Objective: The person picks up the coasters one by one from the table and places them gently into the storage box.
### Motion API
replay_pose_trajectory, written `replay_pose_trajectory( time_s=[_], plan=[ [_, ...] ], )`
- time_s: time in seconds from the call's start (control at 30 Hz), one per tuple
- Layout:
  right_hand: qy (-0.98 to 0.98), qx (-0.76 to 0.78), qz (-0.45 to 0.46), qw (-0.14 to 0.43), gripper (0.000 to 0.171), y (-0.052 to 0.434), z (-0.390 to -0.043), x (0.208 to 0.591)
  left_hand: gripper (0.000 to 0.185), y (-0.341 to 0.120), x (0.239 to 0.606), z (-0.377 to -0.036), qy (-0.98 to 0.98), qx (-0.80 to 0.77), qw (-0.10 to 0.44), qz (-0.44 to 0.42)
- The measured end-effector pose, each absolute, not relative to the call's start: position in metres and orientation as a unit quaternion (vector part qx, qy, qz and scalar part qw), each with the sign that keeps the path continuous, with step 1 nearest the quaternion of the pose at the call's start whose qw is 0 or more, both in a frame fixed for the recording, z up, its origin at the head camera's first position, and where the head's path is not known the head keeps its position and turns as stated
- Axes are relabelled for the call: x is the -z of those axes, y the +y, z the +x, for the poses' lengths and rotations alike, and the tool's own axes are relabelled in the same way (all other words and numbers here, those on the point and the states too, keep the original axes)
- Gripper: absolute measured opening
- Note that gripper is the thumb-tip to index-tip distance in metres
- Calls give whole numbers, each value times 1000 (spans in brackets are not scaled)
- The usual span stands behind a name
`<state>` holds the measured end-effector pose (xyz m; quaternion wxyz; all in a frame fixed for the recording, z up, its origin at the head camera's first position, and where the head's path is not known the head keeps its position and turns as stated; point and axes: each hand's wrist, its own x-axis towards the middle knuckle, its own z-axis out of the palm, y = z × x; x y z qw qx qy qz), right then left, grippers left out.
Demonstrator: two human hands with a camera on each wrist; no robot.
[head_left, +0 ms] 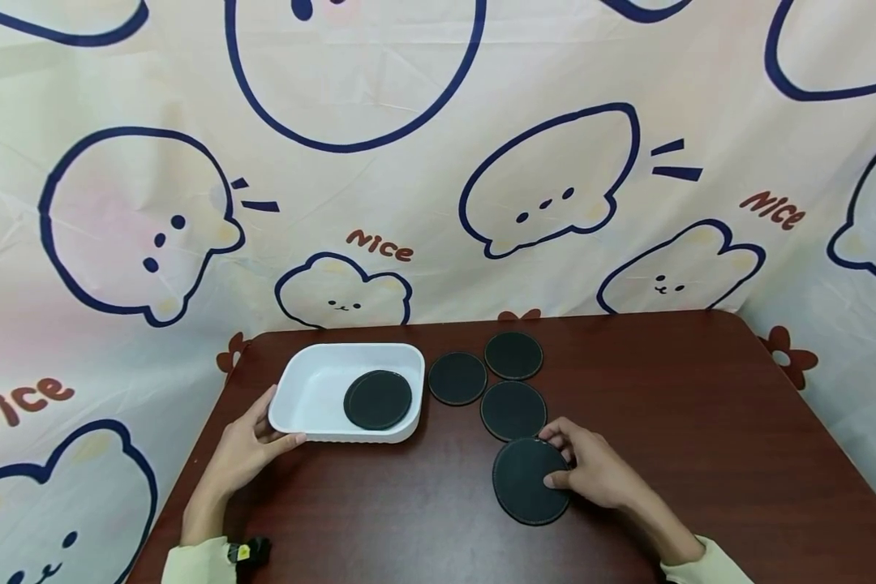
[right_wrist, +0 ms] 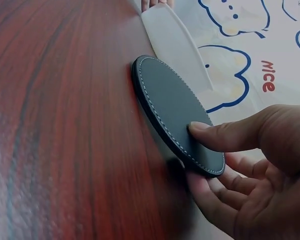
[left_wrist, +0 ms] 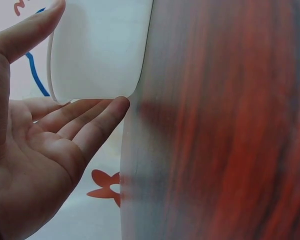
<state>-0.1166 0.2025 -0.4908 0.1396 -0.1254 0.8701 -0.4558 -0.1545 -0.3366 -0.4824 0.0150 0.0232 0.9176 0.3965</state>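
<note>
The right hand (head_left: 591,470) covered one edge of the near coaster (head_left: 529,480). The tray (left_wrist: 97,47) ran off the top of the left wrist view, and the table (left_wrist: 230,125) looked blurry there.

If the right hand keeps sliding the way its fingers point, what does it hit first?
The right hand pinches the nearest coaster and points left. Past it the table looks free; the white tray probably lies further back, though depth is unclear.

Head overview; close, table-level wrist views
</note>
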Motion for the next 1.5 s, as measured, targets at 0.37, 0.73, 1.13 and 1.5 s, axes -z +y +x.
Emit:
replay_pose_trajectory(
  time_s=[0.37, 0.73, 1.13, 1.5],
  plan=[
    [818, 532, -126, 179, 45, 210, -121, 490, 110, -336, 484, -156, 916, -400, 12, 23],
    [788, 570, -94, 213, 46, 212, -124, 491, 111, -337, 485, -156, 918, -395, 13, 20],
    [752, 619, -48, 221, 55, 209, -124, 494, 110, -338, 485, -155, 917, -397, 11, 22],
    [707, 672, -14, 220, 63, 205, -125, 491, 109, -338, 485, -156, 917, -399, 10, 26]
  ],
)
